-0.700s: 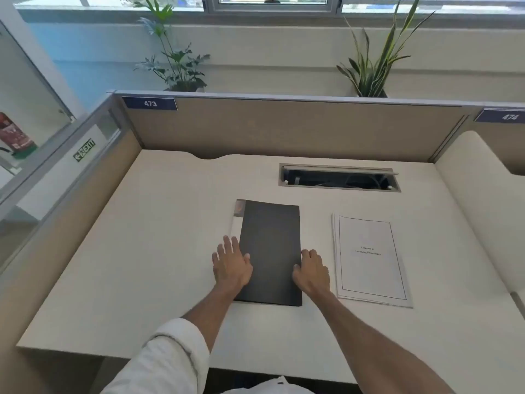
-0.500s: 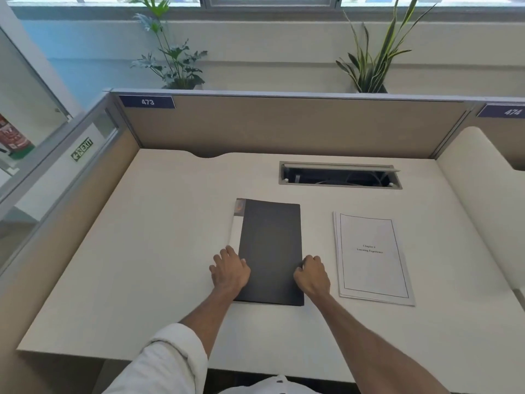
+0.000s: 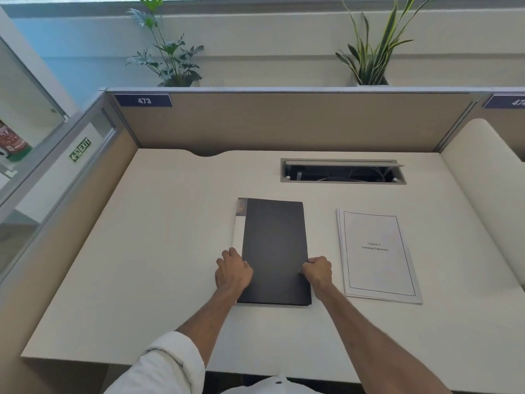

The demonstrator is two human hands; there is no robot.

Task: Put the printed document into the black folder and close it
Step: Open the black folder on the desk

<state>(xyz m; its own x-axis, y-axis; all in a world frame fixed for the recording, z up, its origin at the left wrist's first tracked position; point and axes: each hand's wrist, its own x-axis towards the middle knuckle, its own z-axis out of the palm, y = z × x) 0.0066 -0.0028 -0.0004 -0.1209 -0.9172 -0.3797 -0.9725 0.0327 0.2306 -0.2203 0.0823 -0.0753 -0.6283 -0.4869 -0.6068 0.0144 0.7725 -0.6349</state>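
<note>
The black folder (image 3: 275, 245) lies closed and flat in the middle of the white desk (image 3: 159, 251), with a white strip showing along its left side. My left hand (image 3: 233, 273) rests on the folder's lower left edge, fingers curled down on it. My right hand (image 3: 317, 271) pinches the folder's right edge near the bottom, fingers curled around the cover. The printed document (image 3: 377, 255), a white stack with a framed title page, lies flat to the right of the folder, apart from both hands.
An open cable hatch (image 3: 342, 171) is sunk in the desk behind the folder. Tan partition walls (image 3: 284, 120) enclose the back and left. A rounded white divider (image 3: 488, 194) borders the right. Two potted plants stand behind the partition.
Both hands have curled from lying flat beside the folder to closing on its left and right edges. The folder and document have not moved.
</note>
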